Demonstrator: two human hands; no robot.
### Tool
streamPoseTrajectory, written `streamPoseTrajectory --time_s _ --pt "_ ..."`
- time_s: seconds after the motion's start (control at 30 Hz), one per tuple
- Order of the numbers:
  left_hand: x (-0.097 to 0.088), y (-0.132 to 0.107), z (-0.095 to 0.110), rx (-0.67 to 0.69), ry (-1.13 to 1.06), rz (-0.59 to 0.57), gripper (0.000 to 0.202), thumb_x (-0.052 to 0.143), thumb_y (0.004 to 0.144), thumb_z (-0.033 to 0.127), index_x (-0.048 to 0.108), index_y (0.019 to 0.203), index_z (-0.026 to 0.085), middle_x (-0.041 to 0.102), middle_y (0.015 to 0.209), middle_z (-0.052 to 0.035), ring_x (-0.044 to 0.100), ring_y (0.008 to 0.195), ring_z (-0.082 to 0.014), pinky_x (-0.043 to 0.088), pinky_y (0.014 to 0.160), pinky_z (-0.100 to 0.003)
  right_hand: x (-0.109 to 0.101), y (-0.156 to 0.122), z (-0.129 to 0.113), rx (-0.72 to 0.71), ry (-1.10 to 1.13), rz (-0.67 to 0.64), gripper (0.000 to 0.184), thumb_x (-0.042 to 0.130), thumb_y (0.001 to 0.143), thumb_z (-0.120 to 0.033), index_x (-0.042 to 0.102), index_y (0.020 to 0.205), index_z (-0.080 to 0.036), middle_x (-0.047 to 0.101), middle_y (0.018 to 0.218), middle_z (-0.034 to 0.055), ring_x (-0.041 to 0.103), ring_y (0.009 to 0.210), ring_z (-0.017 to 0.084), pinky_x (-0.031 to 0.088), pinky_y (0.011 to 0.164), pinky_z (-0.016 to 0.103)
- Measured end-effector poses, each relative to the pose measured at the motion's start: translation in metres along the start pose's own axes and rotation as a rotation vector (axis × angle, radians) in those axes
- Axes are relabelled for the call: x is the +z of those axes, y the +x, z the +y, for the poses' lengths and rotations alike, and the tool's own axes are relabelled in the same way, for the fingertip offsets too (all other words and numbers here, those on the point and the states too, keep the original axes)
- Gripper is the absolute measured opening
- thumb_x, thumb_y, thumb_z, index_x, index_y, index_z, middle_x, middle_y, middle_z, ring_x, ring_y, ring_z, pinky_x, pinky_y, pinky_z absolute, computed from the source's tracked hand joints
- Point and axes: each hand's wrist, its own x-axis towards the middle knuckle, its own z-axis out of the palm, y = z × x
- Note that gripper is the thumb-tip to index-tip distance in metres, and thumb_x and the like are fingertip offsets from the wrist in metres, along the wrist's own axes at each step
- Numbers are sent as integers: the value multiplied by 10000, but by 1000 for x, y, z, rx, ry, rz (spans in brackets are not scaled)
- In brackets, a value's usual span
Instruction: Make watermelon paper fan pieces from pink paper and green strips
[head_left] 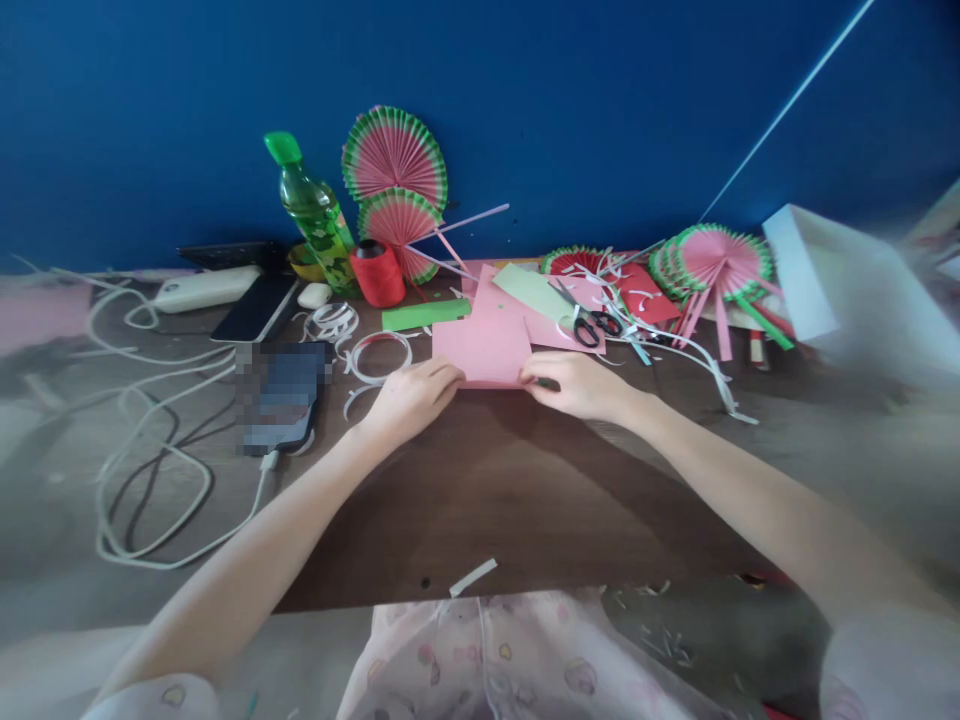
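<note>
Left hand [412,397], right hand [579,385], frame centre: fingers curled, pinching near edge of square pink paper sheet [484,345]. Best keep corners aligned, press crease evenly.

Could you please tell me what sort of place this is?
Probably a home craft desk: a brown table against a blue wall, strewn with pleated paper fans, scissors and pink paper.

Single head-worn view: looks forward and down, close over the table [525,500], facing a blue wall [525,90].
</note>
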Motion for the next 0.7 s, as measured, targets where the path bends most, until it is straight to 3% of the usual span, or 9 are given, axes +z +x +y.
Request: streamPoseTrajectory --time_s 0.2,0.3,0.37,0.43,0.6,0.7 --pt "-46 36 4 -240 -325 108 203 445 857 238 625 850 143 636 855 -27 565 794 -139 443 757 -255 -47 14 -13 208 282 216 166 503 809 -298 602 816 -166 616 788 20 505 622 110 384 585 248" --pt "-66 52 4 -324 -469 56 244 482 841 317 645 871 138 643 825 -10 566 766 -134 445 736 -248 -62 20 -14 248 472 280 169 521 800 -329 589 790 -174 521 626 -21 447 541 90 340 511 226" --pt "-69 57 0 -349 -527 51 273 491 834 345 651 896 132 651 840 -12 570 775 -137 444 738 -247 -64 23 -10 279 547 283 175 533 796 -339 593 811 -176 494 586 -32 429 508 85 325 481 222" --pt "-63 58 -6 -348 -540 21 284 499 828 356 657 903 132 662 857 -17 576 788 -142 445 747 -250 -59 25 -4 284 519 259 173 550 787 -328 611 819 -169 546 636 -15 469 544 93 356 504 230" --pt "-26 43 -20 -256 -355 -222 205 507 815 251 673 896 162 678 899 -32 601 812 -166 450 766 -276 -29 25 15 219 203 74 119 583 754 -210 679 793 -151 631 854 55 570 765 148 435 708 286" --pt "-8 32 -21 -168 -234 -256 226 480 827 197 671 936 142 649 938 -72 591 896 -191 442 840 -313 -12 23 23 198 23 -25 126 583 760 -169 701 802 -155 633 846 65 575 793 169 428 734 300"
